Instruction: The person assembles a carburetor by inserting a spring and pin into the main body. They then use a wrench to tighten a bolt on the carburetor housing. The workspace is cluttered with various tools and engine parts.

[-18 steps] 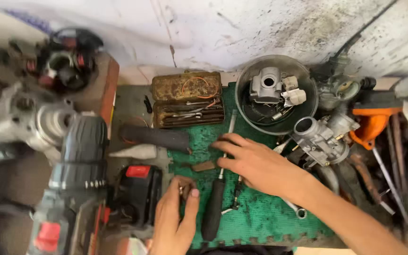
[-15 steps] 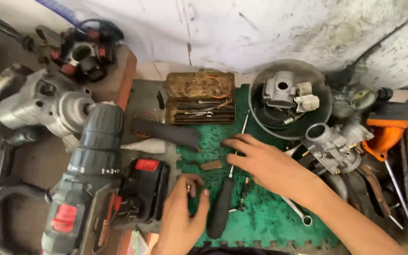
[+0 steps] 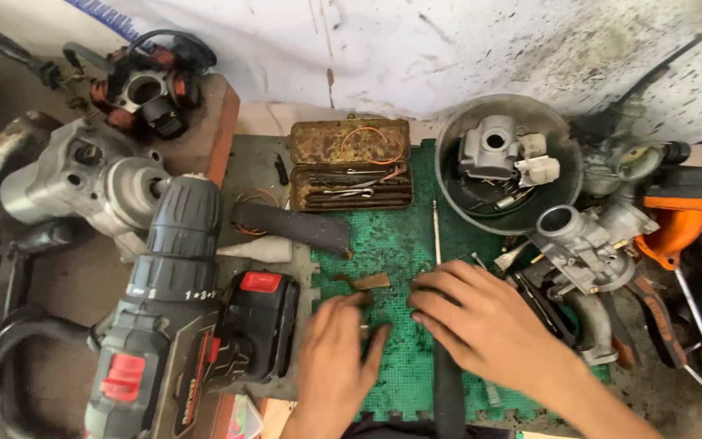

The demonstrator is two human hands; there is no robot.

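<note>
1. on the green mat (image 3: 383, 244) at the middle of the table, in the head view, both hands lie palm down, close together, near its front edge.
2. the left hand (image 3: 336, 349) has its fingers loosely curled over the mat; whether they pinch some small part i cannot tell, as the fingertips hide it.
3. the right hand (image 3: 481, 321) spreads its fingers wide and flat, covering the upper end of a long black handle (image 3: 448, 398) that runs toward the viewer; it seems pressed down rather than gripped, as if to keep it from rolling.
4. a small brown metal scrap (image 3: 367, 282) lies just beyond the left fingertips, apart from them.
5. a thin metal rod (image 3: 436, 232) lies upright on the mat above the right hand.
6. an open rusty tin (image 3: 351, 167) of small tools sits at the back, within reach.
7. a grey bowl (image 3: 558, 130) holds loose carburettor parts, likely to keep them together; a carburettor body (image 3: 578, 248) rests just right of the right hand.
8. a cordless drill (image 3: 164, 325) lies on its side at left, well apart from both hands.
</note>
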